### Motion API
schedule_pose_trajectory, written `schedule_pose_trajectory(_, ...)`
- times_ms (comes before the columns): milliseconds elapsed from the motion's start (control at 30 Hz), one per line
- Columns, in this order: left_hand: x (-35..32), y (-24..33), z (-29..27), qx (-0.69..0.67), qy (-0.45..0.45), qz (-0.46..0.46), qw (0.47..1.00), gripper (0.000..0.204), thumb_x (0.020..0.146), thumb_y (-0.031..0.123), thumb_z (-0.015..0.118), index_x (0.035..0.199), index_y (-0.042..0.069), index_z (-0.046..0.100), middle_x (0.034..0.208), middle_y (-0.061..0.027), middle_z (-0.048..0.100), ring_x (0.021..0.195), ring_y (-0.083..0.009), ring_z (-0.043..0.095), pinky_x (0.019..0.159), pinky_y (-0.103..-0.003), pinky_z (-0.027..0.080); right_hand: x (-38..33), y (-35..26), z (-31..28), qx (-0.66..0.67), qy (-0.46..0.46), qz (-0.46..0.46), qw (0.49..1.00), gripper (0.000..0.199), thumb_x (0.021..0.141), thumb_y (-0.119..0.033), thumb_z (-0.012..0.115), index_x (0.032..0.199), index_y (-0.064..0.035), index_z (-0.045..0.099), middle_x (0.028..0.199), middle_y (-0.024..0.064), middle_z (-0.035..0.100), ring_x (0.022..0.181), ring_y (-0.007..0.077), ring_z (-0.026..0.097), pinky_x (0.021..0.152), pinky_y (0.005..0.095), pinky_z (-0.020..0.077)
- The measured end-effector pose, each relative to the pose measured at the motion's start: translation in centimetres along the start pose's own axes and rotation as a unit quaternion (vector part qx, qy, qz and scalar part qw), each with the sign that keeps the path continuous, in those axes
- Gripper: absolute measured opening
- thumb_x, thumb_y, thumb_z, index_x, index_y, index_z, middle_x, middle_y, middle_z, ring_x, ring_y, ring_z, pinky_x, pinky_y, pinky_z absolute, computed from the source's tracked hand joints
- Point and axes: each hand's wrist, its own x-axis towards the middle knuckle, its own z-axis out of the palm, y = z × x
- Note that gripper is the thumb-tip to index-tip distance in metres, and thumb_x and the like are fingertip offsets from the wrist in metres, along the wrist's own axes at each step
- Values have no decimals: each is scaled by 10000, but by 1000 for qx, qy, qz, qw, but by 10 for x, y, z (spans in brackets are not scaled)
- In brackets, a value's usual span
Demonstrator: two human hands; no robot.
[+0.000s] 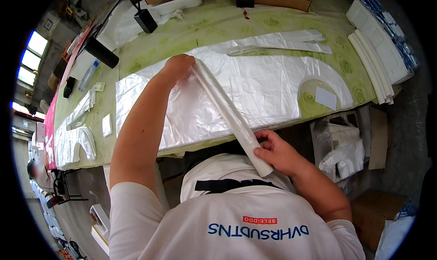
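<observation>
A long, narrow folded strip of whitish plastic film [226, 106] slants from the table toward my waist. My left hand [180, 68] is closed at its upper end, with the fingertips partly hidden. Near the lower end, my right hand [276, 151] pinches the strip between thumb and fingers, just off the table's near edge. Beneath it, a large sheet of shiny translucent plastic [261, 89], shaped like a disposable apron or gown, lies flat, with a rounded cut-out at its right and long bands at its far side.
A green patterned cloth covers the table [273, 21]. White card [326, 98] lies by the cut-out. Left are a smaller plastic piece [82, 139], a bottle [88, 75] and a black cylinder [101, 52]. Stacked packs [380, 37] stand right; a bin of plastic [339, 146] sits below.
</observation>
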Motion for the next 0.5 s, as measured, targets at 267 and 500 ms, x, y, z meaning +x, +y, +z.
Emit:
schedule_pose_trajectory(267,12,-20,1,67,30,13,997,345,922,296,554,1088,46,725,949,-114,708,779,-245,657,743,-398,549,-62,26,-44,-120,-46,44,991,617,911,-256,776,1409,7,522,1254,165,661,1124,221,650,973,353,522)
schedule_pose_trajectory(500,12,-11,7,217,48,65,973,372,907,334,580,1106,54,724,1027,-159,732,896,-296,696,813,-396,542,-168,80,-106,-132,-11,224,965,621,838,-121,817,1387,-21,544,1250,131,663,1145,222,632,1012,372,500)
